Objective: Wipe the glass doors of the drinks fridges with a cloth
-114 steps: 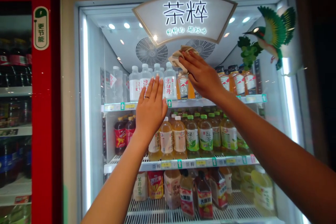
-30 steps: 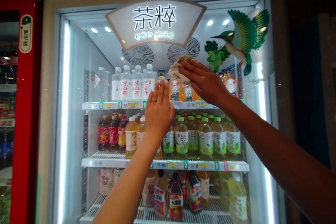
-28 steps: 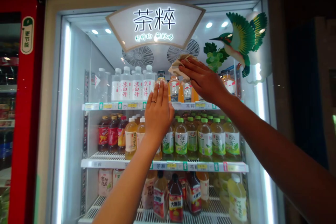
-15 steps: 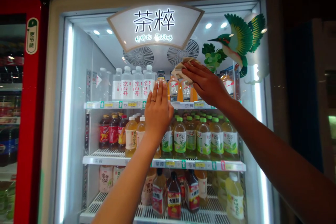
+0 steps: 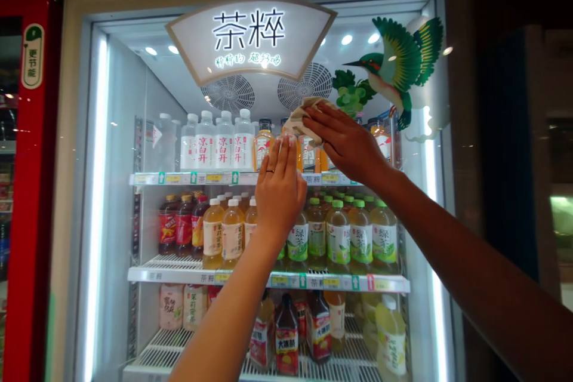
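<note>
A rightward shift of the **left hand** (image 5: 280,197) relative to the bottles is seen, and an amber-liquid bottle (image 5: 262,146) is uncovered beside its little finger. The palm and extended fingers of this hand are laid flat, released and grasping nothing, apparently against the outer face of the glass door (image 5: 120,131) of a refrigerated drinks cooler. This placement would brace the hand against the pane. A folded beige cloth (image 5: 298,119) is held against the glass, near the door's upper middle, by the spread, slightly bent fingers (image 5: 322,122) of the right hand (image 5: 344,143). It is pressed beneath them rather than clenched in a fist. Both hands are located just above the upper shelf edge (image 5: 242,178), and green-tea bottles (image 5: 338,236) stand on the shelf below. An illuminated fan-shaped sign (image 5: 250,39) is mounted above.
</note>
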Tool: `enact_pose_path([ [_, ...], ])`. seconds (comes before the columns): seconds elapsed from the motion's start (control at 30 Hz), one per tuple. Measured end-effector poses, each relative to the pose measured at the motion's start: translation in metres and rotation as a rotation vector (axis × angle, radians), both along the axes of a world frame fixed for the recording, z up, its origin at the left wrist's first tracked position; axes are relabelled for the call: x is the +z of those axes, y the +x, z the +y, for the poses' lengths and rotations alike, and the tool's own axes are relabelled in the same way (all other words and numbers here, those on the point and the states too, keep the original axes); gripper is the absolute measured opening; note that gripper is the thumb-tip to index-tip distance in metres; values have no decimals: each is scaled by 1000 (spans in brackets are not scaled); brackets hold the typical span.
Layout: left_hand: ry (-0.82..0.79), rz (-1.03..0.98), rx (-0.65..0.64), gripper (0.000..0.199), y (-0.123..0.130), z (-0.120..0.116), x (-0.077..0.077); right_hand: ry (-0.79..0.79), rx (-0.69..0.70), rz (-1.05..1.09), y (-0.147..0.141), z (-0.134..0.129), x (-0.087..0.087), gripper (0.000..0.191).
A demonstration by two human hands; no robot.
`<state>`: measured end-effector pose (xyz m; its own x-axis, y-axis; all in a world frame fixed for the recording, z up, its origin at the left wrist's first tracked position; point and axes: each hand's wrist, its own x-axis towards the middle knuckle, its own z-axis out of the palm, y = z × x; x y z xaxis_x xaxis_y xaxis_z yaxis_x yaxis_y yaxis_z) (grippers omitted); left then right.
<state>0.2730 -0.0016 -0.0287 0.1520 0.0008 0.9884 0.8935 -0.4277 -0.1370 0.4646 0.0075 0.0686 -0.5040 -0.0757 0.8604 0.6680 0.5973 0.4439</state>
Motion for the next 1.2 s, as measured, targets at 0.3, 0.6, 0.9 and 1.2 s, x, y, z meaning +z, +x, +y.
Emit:
enact_pose_path([
  [0.3, 59, 9, 0, 80, -1, 6, -6, 106, -14, 115, -7, 16, 9, 74],
  [0.6, 108, -2, 73, 76, -1, 10, -8, 79, -18, 5, 22, 8, -6, 68],
  [0.9, 158, 3, 114, 80, 0, 12, -9, 111, -18, 39, 11, 15, 11, 74],
  [1.2, 141, 13, 70, 86, -2, 10, -10, 54, -110, 32, 45, 5, 0, 66],
])
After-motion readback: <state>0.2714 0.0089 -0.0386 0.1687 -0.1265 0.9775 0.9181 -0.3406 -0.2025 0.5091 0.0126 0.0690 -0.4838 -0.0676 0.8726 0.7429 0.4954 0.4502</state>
